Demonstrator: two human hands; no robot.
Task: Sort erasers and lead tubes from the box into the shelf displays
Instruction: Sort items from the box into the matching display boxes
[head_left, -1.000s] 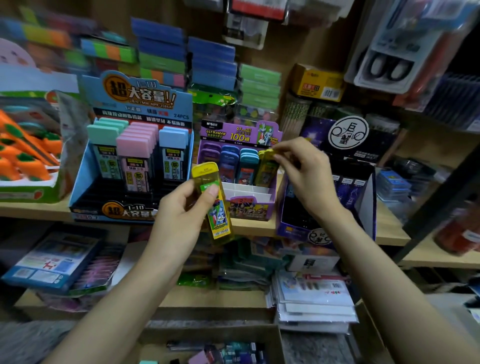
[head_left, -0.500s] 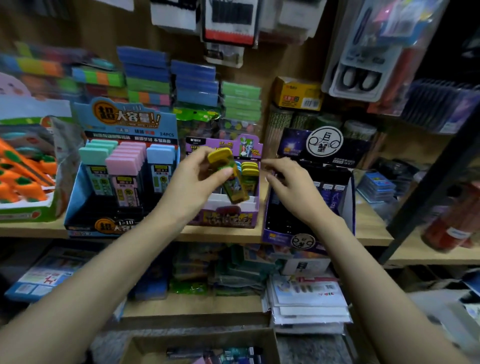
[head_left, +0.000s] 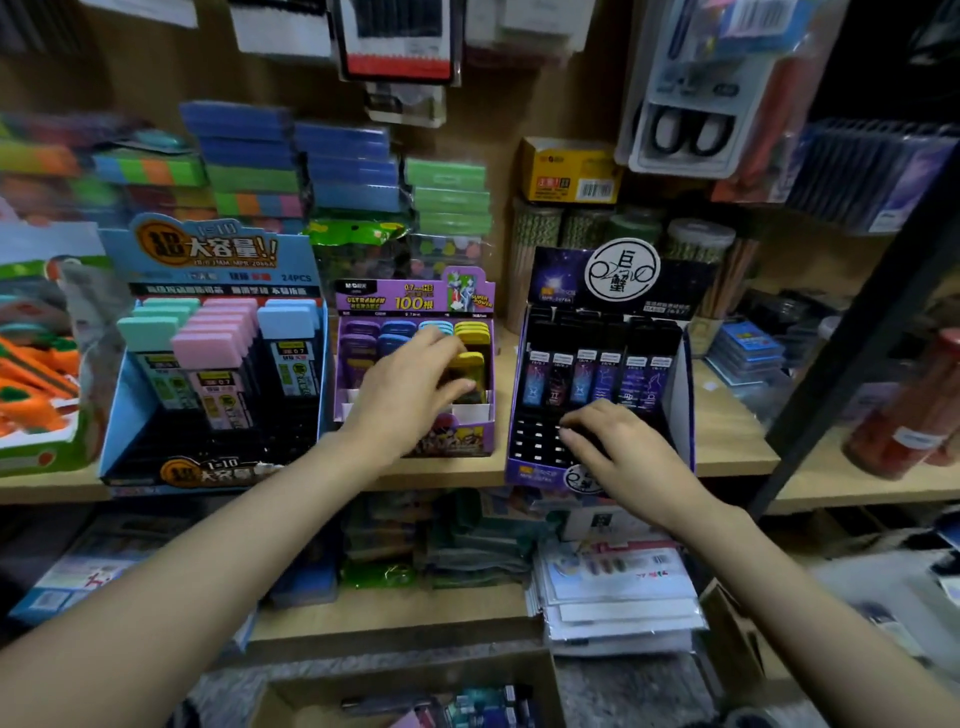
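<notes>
My left hand (head_left: 410, 379) reaches into the purple display box (head_left: 470, 441) on the shelf and grips a yellow lead tube (head_left: 471, 362), which stands in the display's right column below other yellow tubes (head_left: 472, 330). My right hand (head_left: 621, 449) rests with relaxed fingers on the empty front rows of the dark zodiac display (head_left: 675, 395), holding nothing. The cardboard source box (head_left: 291, 696) lies at the bottom edge of the view with several tubes (head_left: 483, 704) inside.
A blue display (head_left: 119, 410) of mint, pink and blue capped tubes stands left of the purple one. An orange carrot pack (head_left: 31, 384) sits at far left. Stacked colour pads, pencil jars and hanging scissors fill the back. Paper packs lie on the lower shelf (head_left: 389, 613).
My left hand carried the yellow tube up from near the shelf edge into the purple display's right column. My right hand left that column and dropped onto the dark display.
</notes>
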